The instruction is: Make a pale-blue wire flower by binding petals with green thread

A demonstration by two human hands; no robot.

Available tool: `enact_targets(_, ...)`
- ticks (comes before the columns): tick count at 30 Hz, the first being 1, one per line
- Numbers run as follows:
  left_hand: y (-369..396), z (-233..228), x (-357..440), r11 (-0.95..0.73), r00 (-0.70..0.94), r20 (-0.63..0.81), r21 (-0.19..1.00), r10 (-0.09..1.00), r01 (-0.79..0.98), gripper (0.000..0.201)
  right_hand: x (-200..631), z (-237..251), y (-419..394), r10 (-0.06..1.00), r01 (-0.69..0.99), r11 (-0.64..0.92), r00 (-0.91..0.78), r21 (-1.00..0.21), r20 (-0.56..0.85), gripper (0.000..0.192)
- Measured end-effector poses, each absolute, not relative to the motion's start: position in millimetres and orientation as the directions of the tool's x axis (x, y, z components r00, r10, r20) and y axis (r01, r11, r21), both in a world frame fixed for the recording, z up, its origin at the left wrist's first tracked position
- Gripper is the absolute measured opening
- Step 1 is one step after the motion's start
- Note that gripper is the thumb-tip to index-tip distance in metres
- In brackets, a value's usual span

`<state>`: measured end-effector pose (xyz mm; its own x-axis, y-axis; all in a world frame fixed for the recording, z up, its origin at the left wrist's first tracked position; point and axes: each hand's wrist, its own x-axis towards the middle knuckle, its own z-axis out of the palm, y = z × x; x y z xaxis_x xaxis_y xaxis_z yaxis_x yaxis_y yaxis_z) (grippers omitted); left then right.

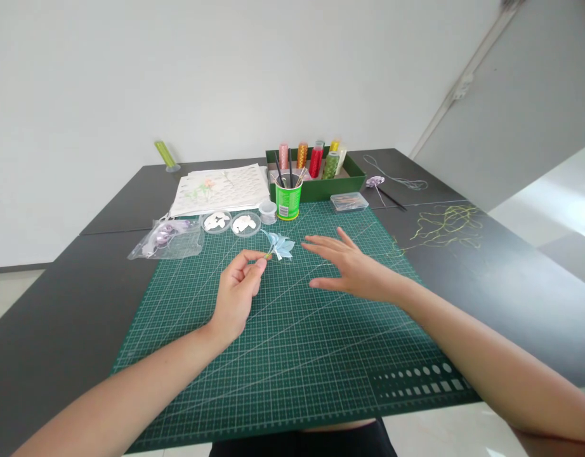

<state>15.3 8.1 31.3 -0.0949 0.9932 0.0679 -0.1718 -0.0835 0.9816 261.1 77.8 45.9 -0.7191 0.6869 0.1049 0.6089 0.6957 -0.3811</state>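
My left hand pinches the short green stem of a small pale blue paper flower above the green cutting mat. The flower's petals point away from me, toward the far side of the mat. My right hand hovers flat over the mat just right of the flower, fingers spread and holding nothing. Its fingertips are a few centimetres from the petals.
Behind the flower stand a green cup of tools, two round dishes of white petals, a small white jar, a plastic bag, a printed sheet, a green box of thread spools, a clear case. Loose green threads lie right.
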Motion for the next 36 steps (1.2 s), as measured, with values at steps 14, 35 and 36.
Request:
enact_targets(14, 10, 22, 6, -0.050, -0.111, 0.039, 0.993, 0.993, -0.106, 0.019, 220, 15, 43, 0.297, 0.424, 0.904, -0.708, 0.050, 0.640, 0.021)
enact_targets(35, 15, 4, 15, 0.088, 0.175, -0.114, 0.985, 0.978, 0.149, 0.028, 240, 27, 41, -0.064, 0.259, 0.924, -0.619, 0.281, 0.783, 0.029)
enact_targets(36, 15, 2, 16, 0.095, 0.210, -0.127, 0.983, 0.969, 0.158, 0.028, 242, 25, 43, -0.047, 0.270, 0.926, -0.613, 0.265, 0.789, 0.029)
